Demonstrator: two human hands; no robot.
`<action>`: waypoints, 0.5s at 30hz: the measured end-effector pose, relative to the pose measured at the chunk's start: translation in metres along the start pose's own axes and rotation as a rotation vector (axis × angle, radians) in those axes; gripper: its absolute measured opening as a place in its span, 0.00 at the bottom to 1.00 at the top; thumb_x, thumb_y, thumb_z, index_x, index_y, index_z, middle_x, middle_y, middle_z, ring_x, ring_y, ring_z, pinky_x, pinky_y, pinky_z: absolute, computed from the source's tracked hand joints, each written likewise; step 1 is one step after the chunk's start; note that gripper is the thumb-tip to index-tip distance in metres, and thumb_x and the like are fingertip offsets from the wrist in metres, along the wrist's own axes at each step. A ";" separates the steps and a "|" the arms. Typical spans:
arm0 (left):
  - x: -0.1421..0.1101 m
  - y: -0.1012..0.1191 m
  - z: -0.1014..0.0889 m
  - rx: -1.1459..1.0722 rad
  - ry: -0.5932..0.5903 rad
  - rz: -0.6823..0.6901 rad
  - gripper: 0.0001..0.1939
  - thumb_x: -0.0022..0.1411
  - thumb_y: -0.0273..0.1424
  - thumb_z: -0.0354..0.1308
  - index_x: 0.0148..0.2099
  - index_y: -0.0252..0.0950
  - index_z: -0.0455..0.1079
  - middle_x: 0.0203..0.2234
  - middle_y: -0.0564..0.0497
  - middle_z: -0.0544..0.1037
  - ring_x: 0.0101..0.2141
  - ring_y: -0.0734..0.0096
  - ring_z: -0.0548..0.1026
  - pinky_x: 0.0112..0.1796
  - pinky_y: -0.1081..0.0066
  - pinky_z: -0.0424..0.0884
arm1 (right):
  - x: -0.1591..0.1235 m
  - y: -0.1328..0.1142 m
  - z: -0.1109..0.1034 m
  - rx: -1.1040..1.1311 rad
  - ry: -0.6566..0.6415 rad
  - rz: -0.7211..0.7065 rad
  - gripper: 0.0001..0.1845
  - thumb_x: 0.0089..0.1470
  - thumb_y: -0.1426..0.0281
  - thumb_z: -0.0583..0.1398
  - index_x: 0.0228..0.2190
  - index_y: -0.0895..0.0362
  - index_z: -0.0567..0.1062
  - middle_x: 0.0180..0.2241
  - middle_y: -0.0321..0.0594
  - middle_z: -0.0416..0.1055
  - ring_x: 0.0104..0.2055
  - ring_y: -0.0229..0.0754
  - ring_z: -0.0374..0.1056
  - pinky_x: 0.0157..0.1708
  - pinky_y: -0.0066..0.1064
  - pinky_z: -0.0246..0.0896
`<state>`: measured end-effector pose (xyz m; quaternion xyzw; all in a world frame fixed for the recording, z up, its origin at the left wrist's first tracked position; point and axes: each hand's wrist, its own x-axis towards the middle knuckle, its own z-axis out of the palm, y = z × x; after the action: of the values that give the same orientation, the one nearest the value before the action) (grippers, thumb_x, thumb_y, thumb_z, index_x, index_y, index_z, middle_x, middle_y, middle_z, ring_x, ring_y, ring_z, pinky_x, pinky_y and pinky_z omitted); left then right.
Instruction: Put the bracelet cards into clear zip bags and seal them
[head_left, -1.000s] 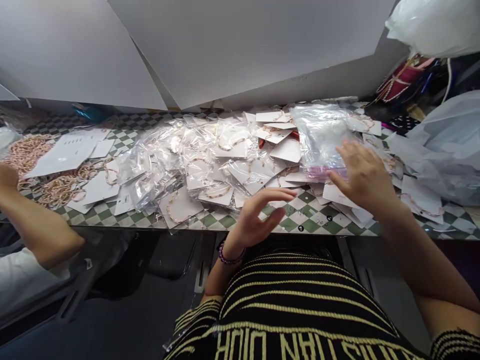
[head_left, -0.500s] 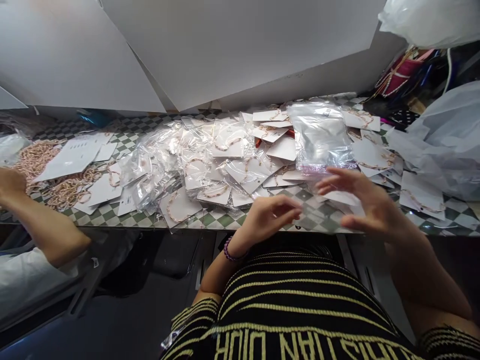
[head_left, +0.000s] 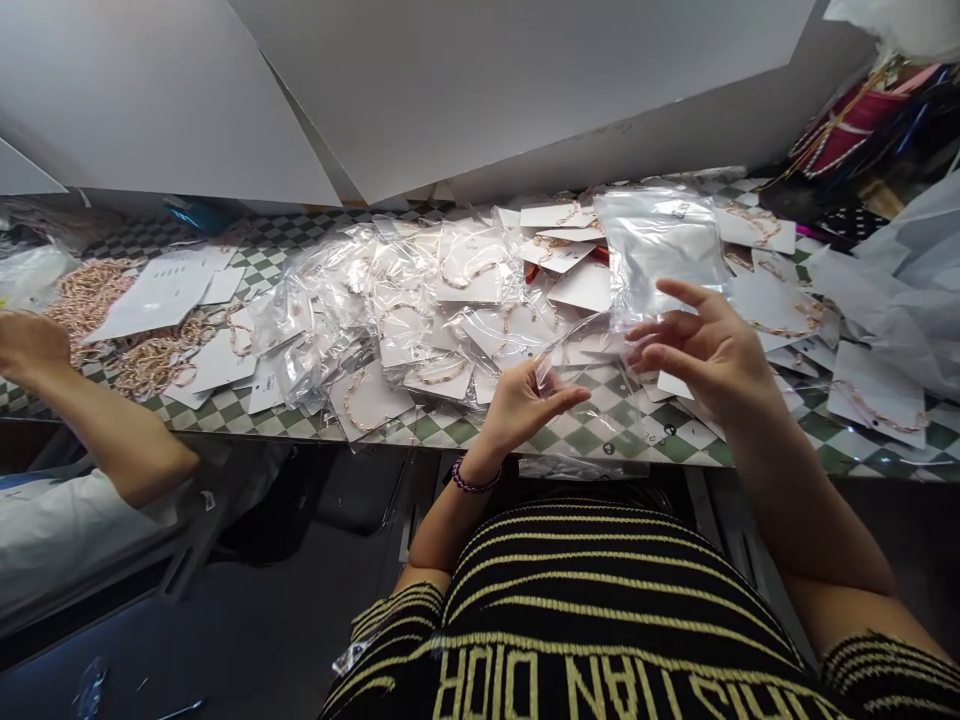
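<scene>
Far left, a co-worker's hand (head_left: 30, 345) rests by a heap of loose gold-toned bead chains (head_left: 90, 300), with blank white cards (head_left: 157, 295) just beside it, upper left of the table. The table has a green-and-white checked cover (head_left: 577, 435). Centre: a wide spread of jewellery cards in clear bags (head_left: 442, 320), bracelets mounted on the cards, so this lot looks bagged already.

Left hand (head_left: 525, 400), purple beaded bracelet (head_left: 472, 480) on the wrist, is at lower centre, its grip narrow, thumb and fingers close together by a thin edge of clear film; cannot tell if it is pinching. Clear zip bag (head_left: 660, 250) sits right of centre, upper part over the pile, apparently empty. Right hand (head_left: 705, 350) is just below and right of it, fingers part spread, tips at the bag's lower edge; firm hold cannot be told.

Far right, bracelet cards (head_left: 772, 305) lie unbagged, so these look left to do. White plastic sack (head_left: 892, 280) bulges beyond them.
</scene>
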<state>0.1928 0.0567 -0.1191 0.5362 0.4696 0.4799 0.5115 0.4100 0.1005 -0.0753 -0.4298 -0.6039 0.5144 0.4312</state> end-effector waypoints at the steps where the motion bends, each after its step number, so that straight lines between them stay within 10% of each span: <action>1: 0.000 0.000 -0.002 -0.003 -0.021 0.017 0.25 0.52 0.46 0.72 0.26 0.32 0.65 0.23 0.52 0.74 0.24 0.80 0.69 0.24 0.79 0.63 | 0.001 0.001 0.002 0.020 -0.040 0.022 0.45 0.44 0.62 0.71 0.60 0.51 0.60 0.41 0.40 0.75 0.36 0.40 0.74 0.34 0.32 0.75; 7: 0.002 0.004 -0.011 -0.288 -0.343 0.100 0.29 0.58 0.36 0.69 0.59 0.39 0.64 0.56 0.43 0.71 0.51 0.62 0.75 0.46 0.68 0.76 | 0.003 0.009 0.014 0.048 -0.007 -0.009 0.46 0.45 0.63 0.71 0.61 0.50 0.58 0.29 0.33 0.70 0.31 0.36 0.69 0.29 0.28 0.70; 15: 0.005 0.002 -0.019 -0.345 -0.245 0.099 0.23 0.60 0.38 0.68 0.56 0.42 0.69 0.46 0.46 0.77 0.45 0.68 0.77 0.44 0.74 0.74 | 0.006 0.001 0.013 -0.074 -0.254 -0.001 0.36 0.44 0.61 0.72 0.53 0.49 0.67 0.25 0.31 0.61 0.24 0.32 0.60 0.22 0.26 0.61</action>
<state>0.1743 0.0634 -0.1161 0.5175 0.2878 0.5088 0.6249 0.3959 0.1034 -0.0768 -0.3765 -0.6725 0.5417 0.3354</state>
